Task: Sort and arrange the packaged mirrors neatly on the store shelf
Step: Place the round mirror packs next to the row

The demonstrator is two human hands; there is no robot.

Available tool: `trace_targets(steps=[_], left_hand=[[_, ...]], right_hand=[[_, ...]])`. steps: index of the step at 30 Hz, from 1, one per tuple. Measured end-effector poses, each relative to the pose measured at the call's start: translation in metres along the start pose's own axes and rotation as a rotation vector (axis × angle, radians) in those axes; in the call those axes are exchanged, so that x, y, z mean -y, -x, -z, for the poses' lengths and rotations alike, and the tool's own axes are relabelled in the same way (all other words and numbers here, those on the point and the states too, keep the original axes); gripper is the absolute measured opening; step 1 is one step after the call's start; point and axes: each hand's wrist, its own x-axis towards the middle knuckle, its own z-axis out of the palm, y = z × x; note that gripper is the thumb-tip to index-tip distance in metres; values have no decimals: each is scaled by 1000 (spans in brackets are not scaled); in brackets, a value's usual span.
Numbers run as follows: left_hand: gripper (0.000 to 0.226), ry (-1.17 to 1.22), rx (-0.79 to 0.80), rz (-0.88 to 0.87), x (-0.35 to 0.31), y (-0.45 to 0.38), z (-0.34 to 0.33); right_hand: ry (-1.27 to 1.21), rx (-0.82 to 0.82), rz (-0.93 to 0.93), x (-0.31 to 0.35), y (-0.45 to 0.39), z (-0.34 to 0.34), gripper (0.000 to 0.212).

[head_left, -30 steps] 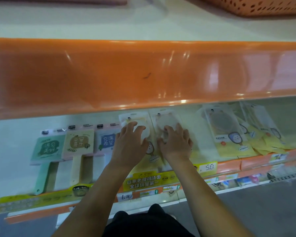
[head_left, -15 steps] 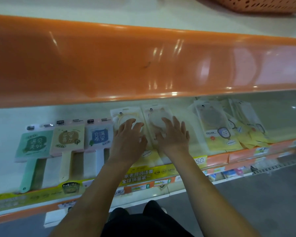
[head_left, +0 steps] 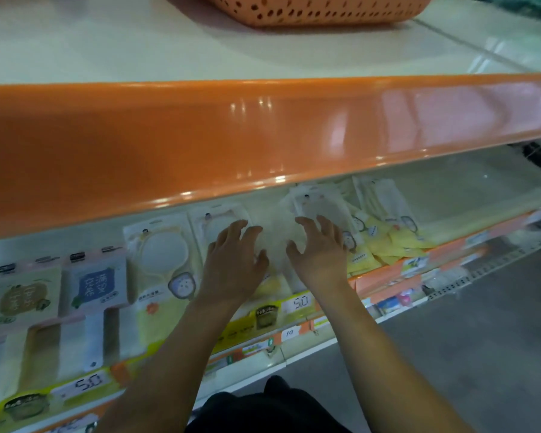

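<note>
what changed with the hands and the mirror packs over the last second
Both hands have shifted right along the shelf: the left hand now rests on the second round mirror pack, uncovering the first round mirror pack; the right hand reaches a blurred pack by the loose pile. Handled mirrors stayed put.

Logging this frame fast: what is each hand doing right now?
Left hand: open, fingers spread on a packaged round mirror.
Right hand: open, fingers spread over a blurred package.
</note>
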Motion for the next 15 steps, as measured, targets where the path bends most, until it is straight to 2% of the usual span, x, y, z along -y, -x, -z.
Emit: trace_targets(steps=[8, 15], left_hand=[[49, -47, 39, -12, -46, -21, -26], [50, -75, 36, 34, -69, -28, -37]], right_hand=[[1, -56, 5, -45, -23, 10, 57], [71, 61, 10, -66, -41, 9, 62]])
